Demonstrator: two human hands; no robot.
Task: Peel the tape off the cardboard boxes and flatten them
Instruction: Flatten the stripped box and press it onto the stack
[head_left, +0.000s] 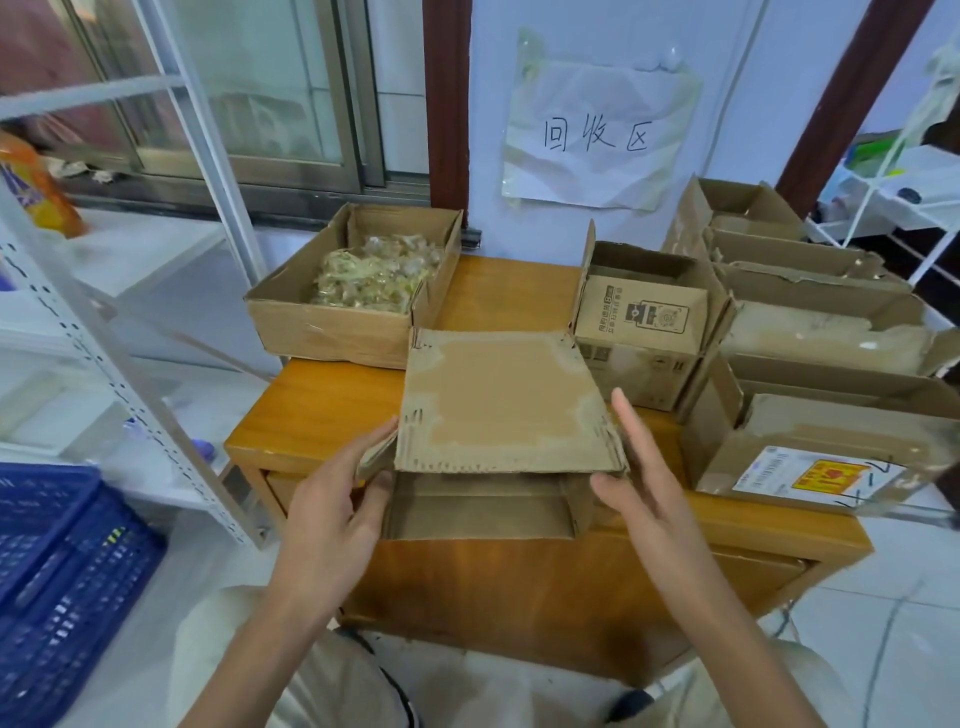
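Head view: an open cardboard box sits at the tabletop's near edge, its big flap raised. The left hand grips the box's left flap, thumb under it. The right hand, fingers straight, rests against the right side. More boxes crowd the right edge.

Pale blue wall with a crumpled handwritten paper sign taped up. Sliding window at left, dark brown post beside it. Wooden table, white metal shelving, blue plastic crate, white tiled floor.
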